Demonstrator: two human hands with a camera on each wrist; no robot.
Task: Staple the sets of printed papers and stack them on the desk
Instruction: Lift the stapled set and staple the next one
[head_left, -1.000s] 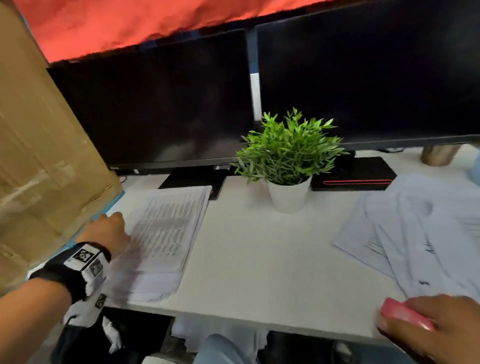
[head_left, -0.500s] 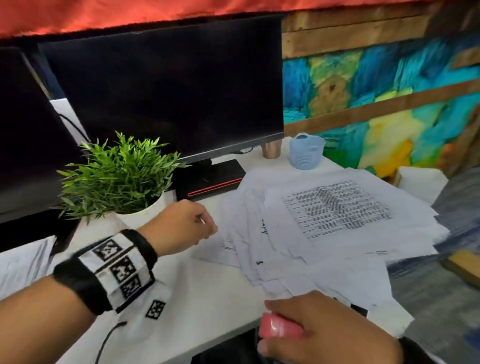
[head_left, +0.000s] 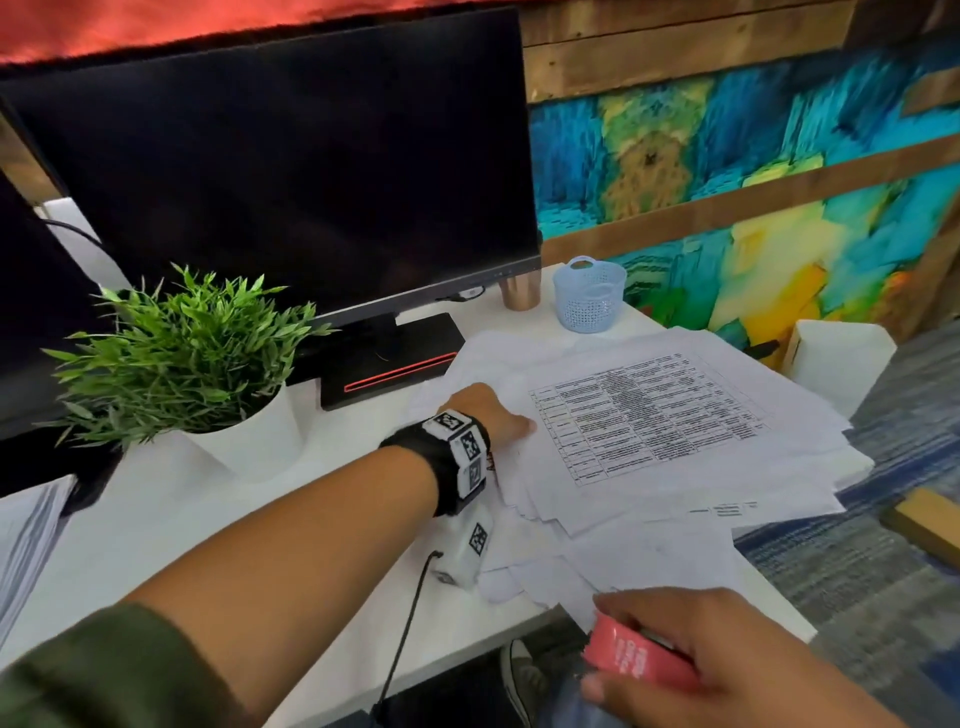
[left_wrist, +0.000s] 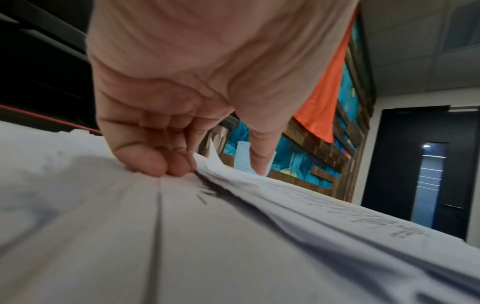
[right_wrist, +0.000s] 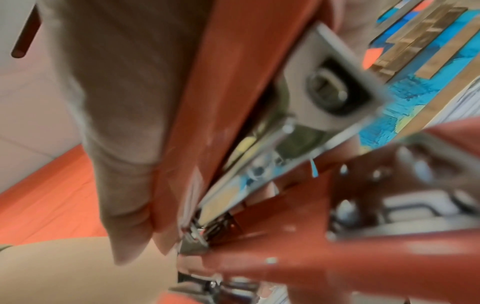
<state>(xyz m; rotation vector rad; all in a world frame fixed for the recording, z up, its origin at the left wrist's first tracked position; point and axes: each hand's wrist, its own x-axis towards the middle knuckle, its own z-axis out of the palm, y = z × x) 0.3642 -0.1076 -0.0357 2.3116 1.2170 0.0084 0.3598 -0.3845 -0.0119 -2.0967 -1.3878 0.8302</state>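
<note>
A loose pile of printed papers (head_left: 649, 415) spreads over the right part of the white desk (head_left: 208, 519). My left hand (head_left: 483, 410) reaches onto the pile's left edge. In the left wrist view my left hand (left_wrist: 215, 166) has curled fingers (left_wrist: 155, 166) at the edge of the top sheets (left_wrist: 285, 195) and the thumb on top, pinching their corner. My right hand (head_left: 727, 665) grips a red stapler (head_left: 639, 654) off the desk's front edge; up close the stapler (right_wrist: 233, 102) stands slightly agape. A neat paper stack (head_left: 26, 530) lies at the far left.
A potted green plant (head_left: 182, 353) stands left of my forearm. Behind it is a dark monitor (head_left: 311, 182) on a black base. A blue basket (head_left: 589, 293) and a copper cup (head_left: 519, 293) sit at the back. A white box (head_left: 841, 358) is past the desk's right end.
The view has swung from the left stack to the right. My left hand left that stack and crossed to the loose pile, taking its edge. The right hand still holds the stapler.
</note>
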